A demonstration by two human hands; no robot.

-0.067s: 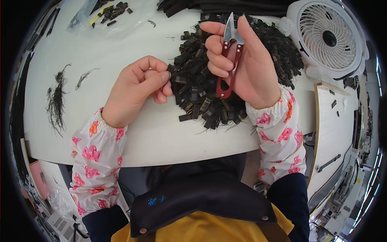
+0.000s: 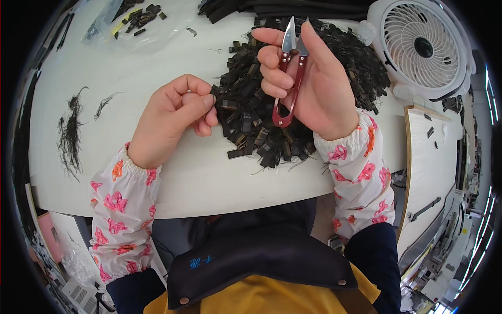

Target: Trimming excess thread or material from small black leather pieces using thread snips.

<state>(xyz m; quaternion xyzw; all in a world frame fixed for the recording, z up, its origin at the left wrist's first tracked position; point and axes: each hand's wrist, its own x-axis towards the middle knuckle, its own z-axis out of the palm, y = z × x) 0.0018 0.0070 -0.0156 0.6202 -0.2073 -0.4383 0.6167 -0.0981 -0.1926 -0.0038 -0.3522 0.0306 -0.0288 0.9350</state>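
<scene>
My right hand is raised over the pile, palm partly turned up. It holds a pair of red-handled thread snips, blades pointing away from me and a little apart, between thumb and fingers. At the left edge of the pile of small black fabric tabs, my left hand is closed in a pinch. Thumb and forefinger meet beside the nearest tabs; what they hold, if anything, is hidden by the fingers. Loose thread ends stick out along the pile's near edge.
A white fan stands at the back right, close to the pile. Dark thread scraps lie on the white table at the left. More black pieces rest on clear plastic at the back left. Black strips lie along the back.
The whole view has shifted slightly. My right hand and the snips have moved a little to the left over the pile; my left hand keeps its pinch.
</scene>
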